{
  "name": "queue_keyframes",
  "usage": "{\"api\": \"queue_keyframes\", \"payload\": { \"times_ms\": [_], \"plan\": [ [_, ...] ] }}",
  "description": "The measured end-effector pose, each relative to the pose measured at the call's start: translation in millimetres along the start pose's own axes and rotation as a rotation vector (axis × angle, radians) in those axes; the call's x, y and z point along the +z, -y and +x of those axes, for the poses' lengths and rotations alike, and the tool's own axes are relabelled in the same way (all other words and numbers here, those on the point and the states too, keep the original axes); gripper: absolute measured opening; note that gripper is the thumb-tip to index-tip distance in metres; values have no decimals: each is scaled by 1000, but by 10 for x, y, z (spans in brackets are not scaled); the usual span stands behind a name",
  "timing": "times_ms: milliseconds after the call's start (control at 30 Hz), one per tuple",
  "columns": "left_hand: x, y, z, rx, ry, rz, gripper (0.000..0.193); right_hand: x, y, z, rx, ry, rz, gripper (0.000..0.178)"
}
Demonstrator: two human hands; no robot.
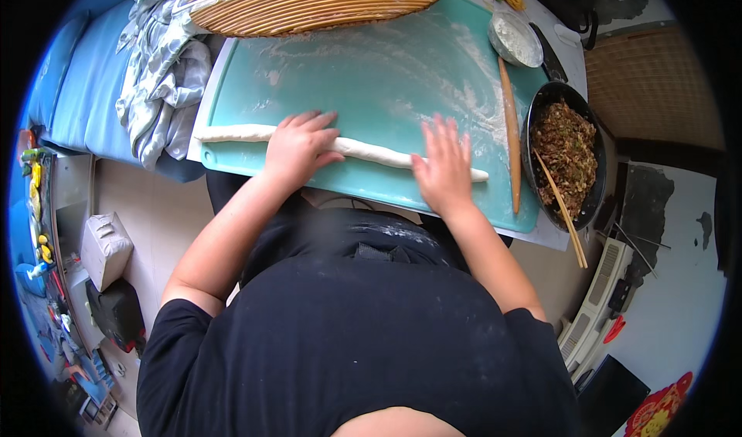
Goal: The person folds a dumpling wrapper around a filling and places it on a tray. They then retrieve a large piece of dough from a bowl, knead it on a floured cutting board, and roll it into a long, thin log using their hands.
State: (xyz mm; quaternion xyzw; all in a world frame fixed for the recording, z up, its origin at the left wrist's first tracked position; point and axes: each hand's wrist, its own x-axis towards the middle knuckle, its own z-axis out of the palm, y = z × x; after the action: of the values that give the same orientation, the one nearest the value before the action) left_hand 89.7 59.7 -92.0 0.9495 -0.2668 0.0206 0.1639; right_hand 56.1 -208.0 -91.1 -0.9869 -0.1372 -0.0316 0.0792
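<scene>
A long white rope of dough (375, 153) lies across the near part of a floured teal mat (348, 74). My left hand (300, 149) rests over the dough left of its middle, palm down, with the fingers stretched forward and the thumb out to the right. Near the dough's right end, my right hand (446, 166) lies flat on it, fingers spread and slightly blurred. The dough passes beneath both palms, and neither hand is wrapped round it. Its left end reaches the mat's left edge.
On the right stand a wooden rolling pin (510, 136), a bowl of flour (515, 40) and a dark pan (589, 205) of chopped filling with chopsticks (563, 209) in it. A round woven tray (317, 8) covers the far edge. Crumpled cloth (166, 74) hangs at left.
</scene>
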Motion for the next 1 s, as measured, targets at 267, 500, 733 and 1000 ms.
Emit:
{"api": "queue_keyframes", "payload": {
  "times_ms": [267,500,733,1000],
  "plan": [
    [477,-163,96,-203,-167,151,42,476,812,544,-188,-48,251,53],
    [176,88,-14,-169,-55,97,46,399,748,478,-73,85,-12,58],
    [120,385,7,-164,-7,162,47,362,449,529,-260,88,27,51],
    [-27,417,-149,-296,76,147,49,272,545,441,29,190,-61,54]
  ]
}}
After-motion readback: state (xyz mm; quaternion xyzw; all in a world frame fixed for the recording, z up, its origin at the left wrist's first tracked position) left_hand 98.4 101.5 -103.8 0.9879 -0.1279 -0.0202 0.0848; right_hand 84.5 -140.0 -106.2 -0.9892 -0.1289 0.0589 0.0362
